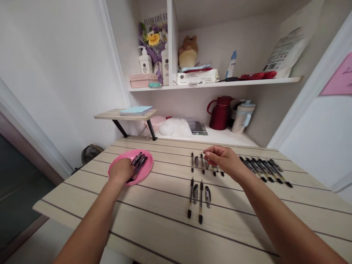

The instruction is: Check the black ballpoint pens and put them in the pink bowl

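Note:
My left hand (122, 169) reaches into a pink plate (147, 175) at the left, its fingers curled beside a bundle of black pens (139, 165). Its fingertips are hidden, so what they grip does not show. Above a row of pens in the middle of the table hovers my right hand (220, 157), thumb and fingers drawn together; anything between them is too small to make out. A black pen (202, 163) stands out just left of these fingers. Nearer to me lie two pens (201, 201) with dark caps or clips (208, 197) beside them.
Several pens (265, 170) lie side by side at the right of the slatted table (154, 223). A small raised stand (107, 114) carries papers at the back left. Behind the table, shelves hold a red jug (220, 113), a cup (243, 117) and a plastic bag (176, 127).

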`<state>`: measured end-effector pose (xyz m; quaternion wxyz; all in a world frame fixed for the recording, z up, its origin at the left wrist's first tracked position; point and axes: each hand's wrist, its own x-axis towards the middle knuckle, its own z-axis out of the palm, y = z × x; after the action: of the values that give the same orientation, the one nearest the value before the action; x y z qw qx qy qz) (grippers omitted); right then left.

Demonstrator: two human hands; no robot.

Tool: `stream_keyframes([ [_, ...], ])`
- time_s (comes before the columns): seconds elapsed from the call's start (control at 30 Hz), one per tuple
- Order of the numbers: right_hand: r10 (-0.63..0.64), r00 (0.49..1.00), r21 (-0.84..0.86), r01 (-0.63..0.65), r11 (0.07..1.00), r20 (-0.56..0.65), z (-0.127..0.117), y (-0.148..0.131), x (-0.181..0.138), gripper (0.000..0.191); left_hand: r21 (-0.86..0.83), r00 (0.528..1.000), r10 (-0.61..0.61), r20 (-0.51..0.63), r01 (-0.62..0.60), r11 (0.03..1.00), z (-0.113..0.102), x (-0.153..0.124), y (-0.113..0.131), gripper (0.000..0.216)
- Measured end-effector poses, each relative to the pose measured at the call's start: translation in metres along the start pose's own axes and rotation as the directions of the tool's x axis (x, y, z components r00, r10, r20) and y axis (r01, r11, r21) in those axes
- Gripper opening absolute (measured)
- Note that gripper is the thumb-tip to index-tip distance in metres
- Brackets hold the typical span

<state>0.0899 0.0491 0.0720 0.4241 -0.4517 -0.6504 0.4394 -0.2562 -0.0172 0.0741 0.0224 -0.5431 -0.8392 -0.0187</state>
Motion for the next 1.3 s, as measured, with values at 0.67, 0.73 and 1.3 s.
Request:
stream_keyframes([
  [0.67,0.231,0.962,-0.876,0.018,0.482,0.147,0.019,0.019,-0.038,0.018,-0.262,0.708,0.706,-0.026,-0.686,0.679,0.040,-0.114,0.164,0.023],
  [0.73,0.234,0.961,-0.870,0.012,0.493,0.147,0.017,0.020,-0.043,0.017,-0.249,0.709,0.705,-0.017,-0.686,0.684,0.040,-0.114,0.164,0.022],
  [1.3,0.210,0.978,-0.883,-0.082,0.462,0.019,0.019,0.030,-0.058,0.023,-0.535,0.729,0.675,-0.117,-0.619,0.576,0.052,-0.116,0.166,0.021],
])
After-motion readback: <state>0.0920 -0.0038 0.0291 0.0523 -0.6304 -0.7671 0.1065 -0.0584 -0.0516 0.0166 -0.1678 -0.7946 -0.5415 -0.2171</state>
